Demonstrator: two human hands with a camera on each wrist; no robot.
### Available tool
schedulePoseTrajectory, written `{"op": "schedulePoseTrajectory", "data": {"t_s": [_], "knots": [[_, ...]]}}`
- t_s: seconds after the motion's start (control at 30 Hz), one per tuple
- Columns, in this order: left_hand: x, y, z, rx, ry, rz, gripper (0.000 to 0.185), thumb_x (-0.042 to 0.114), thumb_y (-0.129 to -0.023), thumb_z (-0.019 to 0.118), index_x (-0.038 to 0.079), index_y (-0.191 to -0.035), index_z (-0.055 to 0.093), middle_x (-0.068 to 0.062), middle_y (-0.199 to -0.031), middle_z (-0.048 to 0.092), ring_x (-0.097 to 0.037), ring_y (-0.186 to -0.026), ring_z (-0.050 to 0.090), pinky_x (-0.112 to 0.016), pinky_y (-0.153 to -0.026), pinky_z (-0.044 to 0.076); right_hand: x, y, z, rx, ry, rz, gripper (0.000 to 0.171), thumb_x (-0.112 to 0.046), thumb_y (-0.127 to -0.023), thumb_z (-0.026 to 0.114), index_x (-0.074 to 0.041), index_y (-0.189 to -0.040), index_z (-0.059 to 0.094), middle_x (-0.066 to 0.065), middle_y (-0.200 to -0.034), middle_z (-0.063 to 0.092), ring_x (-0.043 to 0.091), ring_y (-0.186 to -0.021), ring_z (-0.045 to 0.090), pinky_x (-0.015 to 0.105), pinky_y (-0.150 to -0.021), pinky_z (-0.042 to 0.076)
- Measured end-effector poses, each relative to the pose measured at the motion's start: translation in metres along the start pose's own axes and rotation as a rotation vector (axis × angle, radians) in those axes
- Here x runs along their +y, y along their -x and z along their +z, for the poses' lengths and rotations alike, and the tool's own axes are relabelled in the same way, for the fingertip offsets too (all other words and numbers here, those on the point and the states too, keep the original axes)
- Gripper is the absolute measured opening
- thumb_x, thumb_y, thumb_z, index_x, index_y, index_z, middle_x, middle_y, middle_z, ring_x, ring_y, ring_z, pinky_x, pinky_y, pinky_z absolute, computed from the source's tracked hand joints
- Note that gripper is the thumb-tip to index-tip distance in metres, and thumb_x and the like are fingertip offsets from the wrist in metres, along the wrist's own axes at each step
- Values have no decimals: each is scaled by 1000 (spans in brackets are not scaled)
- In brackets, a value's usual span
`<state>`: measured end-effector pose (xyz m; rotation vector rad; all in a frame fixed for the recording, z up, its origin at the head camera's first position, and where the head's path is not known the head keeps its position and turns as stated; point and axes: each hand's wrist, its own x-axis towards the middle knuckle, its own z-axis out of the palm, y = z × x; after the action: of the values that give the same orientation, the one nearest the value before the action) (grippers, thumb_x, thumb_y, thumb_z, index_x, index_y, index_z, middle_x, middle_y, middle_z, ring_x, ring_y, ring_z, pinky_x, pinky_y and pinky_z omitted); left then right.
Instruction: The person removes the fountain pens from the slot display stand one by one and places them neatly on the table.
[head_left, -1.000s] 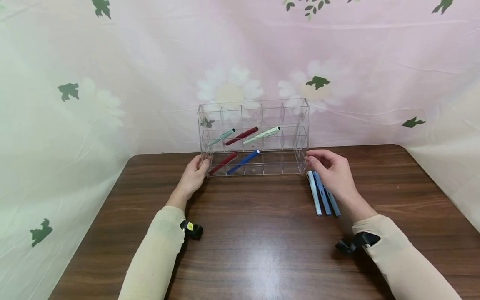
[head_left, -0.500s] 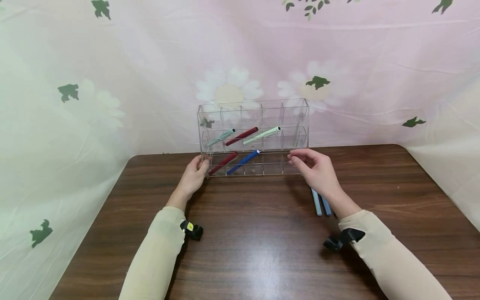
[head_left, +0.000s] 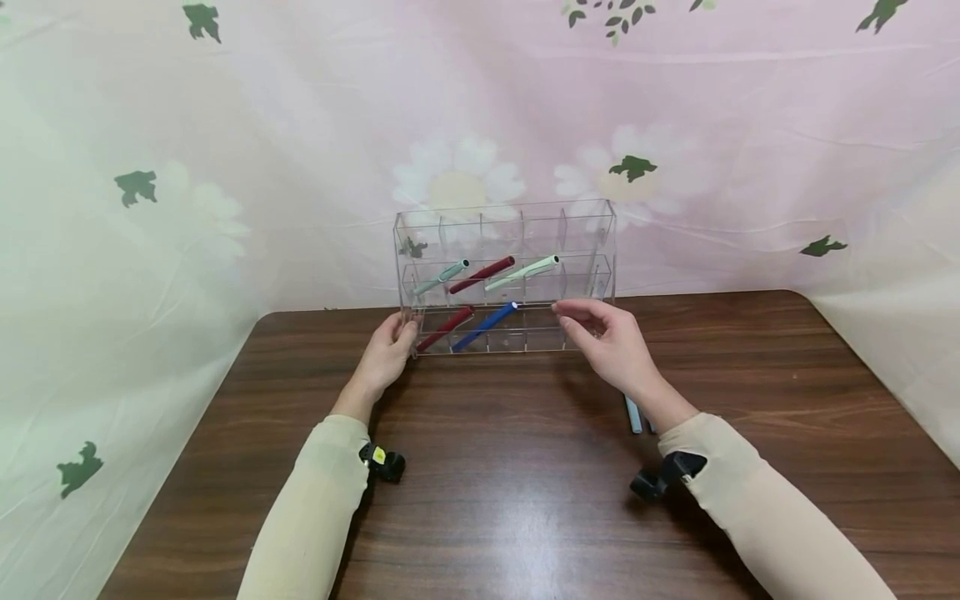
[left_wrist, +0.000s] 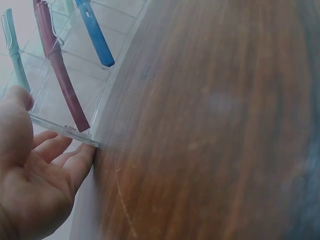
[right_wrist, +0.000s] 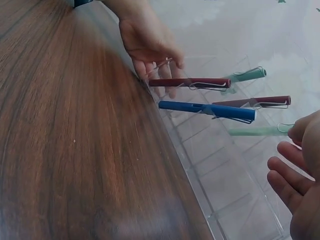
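Observation:
A clear acrylic pen rack (head_left: 544, 340) with tiered compartments stands near the back of the table. My left hand (head_left: 387, 347) grips its left end, thumb on one side of the end wall and fingers on the other. My right hand (head_left: 609, 343) hovers at the rack's right front, fingers loosely bent, holding nothing. In the lower tier lean a dark red pen (head_left: 447, 328) and a blue pen (head_left: 486, 326). The tier above has a teal pen (head_left: 442, 277), another dark red pen (head_left: 482, 274) and a pale green pen (head_left: 522, 272).
Light blue pen (head_left: 633, 414) lies on the wooden table (head_left: 480, 467), with a second blue one mostly hidden by my right wrist. Behind the rack hangs a floral cloth (head_left: 315, 167). Each wrist wears a black camera strap.
My right hand has moved left from the rack's right end to its right front, now covering most of the loose pens. The left hand keeps its grip; the pens in the rack stay put.

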<state>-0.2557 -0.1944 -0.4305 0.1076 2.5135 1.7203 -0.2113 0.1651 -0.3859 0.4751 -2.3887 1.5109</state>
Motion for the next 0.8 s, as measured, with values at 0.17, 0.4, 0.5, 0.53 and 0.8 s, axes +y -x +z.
{"op": "schedulePoseTrajectory", "data": {"t_s": [0.17,0.4,0.5,0.53,0.8], "knots": [[-1,1,0,-2,6,2,52,27,-118,42,0,-163,39,-20,-166,49,-37,-154,47,-54,-125,44,-1,-4,7,-29,-23,9,29,-8,-106,69,-1,-134,74,19,-130,78,3,-111,73,8,-93,53],[0,2,0,4,-16,2,52,28,-118,42,1,-163,39,-20,-166,50,-37,-154,48,-55,-125,44,-3,-8,15,-65,-21,18,32,-11,-107,68,-2,-138,71,18,-134,76,34,-123,72,7,-96,50],[0,2,-1,5,-18,4,53,28,-118,42,1,-164,39,-21,-166,49,-37,-154,48,-55,-125,44,-3,-10,19,-68,-32,27,33,-11,-107,68,-1,-139,71,19,-135,75,35,-125,72,8,-97,50],[0,1,-1,4,-18,4,53,27,-119,41,0,-164,38,-21,-166,49,-37,-154,48,-55,-125,44,-4,-10,20,-70,-31,28,34,-12,-107,68,-2,-139,70,19,-136,75,35,-126,71,10,-99,51],[1,1,-1,-3,4,7,53,26,-119,41,-1,-164,37,-23,-167,48,-39,-155,46,-56,-125,42,-5,-17,31,-94,-49,29,37,-10,-106,69,0,-142,68,19,-136,75,35,-128,71,43,-108,58]]}}
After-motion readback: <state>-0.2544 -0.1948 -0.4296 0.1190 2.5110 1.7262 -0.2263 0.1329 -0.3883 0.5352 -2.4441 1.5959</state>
